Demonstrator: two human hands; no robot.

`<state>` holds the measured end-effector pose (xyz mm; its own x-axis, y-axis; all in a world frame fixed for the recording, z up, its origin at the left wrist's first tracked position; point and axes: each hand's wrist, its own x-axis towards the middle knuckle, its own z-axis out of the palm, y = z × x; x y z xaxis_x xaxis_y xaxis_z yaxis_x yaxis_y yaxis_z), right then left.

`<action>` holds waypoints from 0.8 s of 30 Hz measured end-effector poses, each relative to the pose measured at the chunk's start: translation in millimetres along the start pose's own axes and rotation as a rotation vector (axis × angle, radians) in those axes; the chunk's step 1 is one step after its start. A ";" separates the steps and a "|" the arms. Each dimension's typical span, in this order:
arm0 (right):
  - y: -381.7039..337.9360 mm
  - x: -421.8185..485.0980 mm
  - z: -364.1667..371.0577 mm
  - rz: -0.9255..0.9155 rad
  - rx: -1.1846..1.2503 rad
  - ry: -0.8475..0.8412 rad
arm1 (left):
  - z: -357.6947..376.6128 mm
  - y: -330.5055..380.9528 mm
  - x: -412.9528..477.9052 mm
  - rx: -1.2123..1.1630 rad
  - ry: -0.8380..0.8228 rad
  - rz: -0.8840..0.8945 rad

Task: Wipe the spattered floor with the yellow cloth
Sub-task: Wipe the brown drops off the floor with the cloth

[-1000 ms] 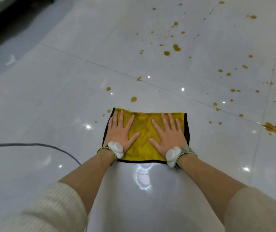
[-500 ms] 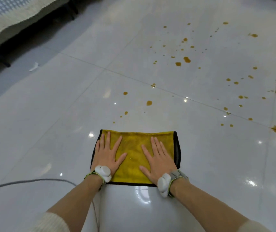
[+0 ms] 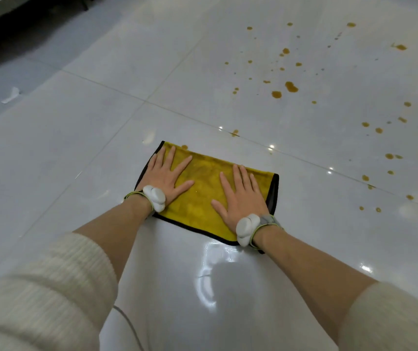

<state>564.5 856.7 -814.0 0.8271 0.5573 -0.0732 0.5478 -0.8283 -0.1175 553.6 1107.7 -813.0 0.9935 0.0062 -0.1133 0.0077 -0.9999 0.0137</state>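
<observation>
The yellow cloth, edged in black, lies flat on the glossy white tile floor. My left hand presses flat on its left part and my right hand on its right part, fingers spread. Each wrist wears a white device on a band. A small brown spot sits at the cloth's far edge. Several brown spatters dot the floor ahead and to the right, and more spots lie right of the cloth.
A dark furniture base stands at the far left. A white scrap lies on the floor near it. A thin grey cable runs between my arms. A tile joint crosses just beyond the cloth.
Both hands have slid the cloth forward over the floor. It now covers the spots that lay ahead of it on the left, and it sits at an angle.
</observation>
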 end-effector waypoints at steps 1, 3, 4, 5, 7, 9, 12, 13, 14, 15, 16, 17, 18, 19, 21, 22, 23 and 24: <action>3.9 9.6 0.0 0.024 -0.002 0.016 | -1.5 -0.5 18.5 -0.005 0.004 0.016; 12.2 24.3 0.3 0.071 0.010 0.054 | -2.5 0.1 48.6 -0.015 0.014 0.056; 15.4 31.3 0.0 0.087 0.012 0.065 | -2.8 -0.9 59.0 -0.014 0.020 0.072; 16.8 36.3 0.1 0.099 0.011 0.068 | -2.9 -2.5 64.5 -0.011 0.025 0.082; 17.5 41.5 -2.6 0.106 -0.001 0.066 | -5.8 -4.1 67.3 -0.001 0.030 0.095; 18.0 40.5 -4.1 0.111 0.000 0.059 | -7.2 -2.3 62.3 0.001 0.022 0.087; 15.3 25.0 -4.6 0.085 0.014 0.043 | -6.0 1.2 37.1 0.008 0.015 0.078; 12.2 15.6 -4.5 0.067 0.014 0.026 | -4.7 2.2 24.5 0.015 0.011 0.072; 7.9 5.8 -4.0 0.049 0.017 0.011 | -3.4 3.2 11.6 0.022 0.000 0.061; 4.4 -5.3 -5.0 0.036 0.021 0.005 | -3.7 6.4 -0.7 0.025 -0.003 0.053; 0.6 -18.1 -5.3 0.023 0.024 -0.001 | -3.4 10.9 -14.2 0.022 -0.008 0.044; -3.6 -24.7 -3.0 0.010 0.028 -0.009 | -2.2 11.5 -22.3 0.018 -0.016 0.038; -8.6 -37.2 -1.9 -0.007 0.026 -0.020 | -0.9 14.7 -37.3 0.016 -0.021 0.036; -12.6 -48.8 -1.3 -0.025 0.020 -0.028 | 0.6 18.3 -51.7 0.019 -0.023 0.037; -17.8 -67.6 -0.2 -0.048 0.025 -0.034 | 3.0 25.3 -77.5 0.010 -0.019 0.022; -18.6 -73.8 0.1 -0.051 0.027 -0.037 | 3.6 27.8 -85.2 0.002 -0.022 0.013; -19.1 -78.2 0.8 -0.052 0.024 -0.041 | 3.9 28.8 -90.7 0.000 -0.026 0.004; -18.4 -79.2 1.6 -0.055 0.023 -0.043 | 3.9 28.9 -91.8 0.001 -0.034 -0.003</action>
<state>488.7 827.9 -807.6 0.7893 0.6044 -0.1081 0.5889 -0.7951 -0.1454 462.2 1078.1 -806.1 0.9892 0.0082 -0.1466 0.0101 -0.9999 0.0124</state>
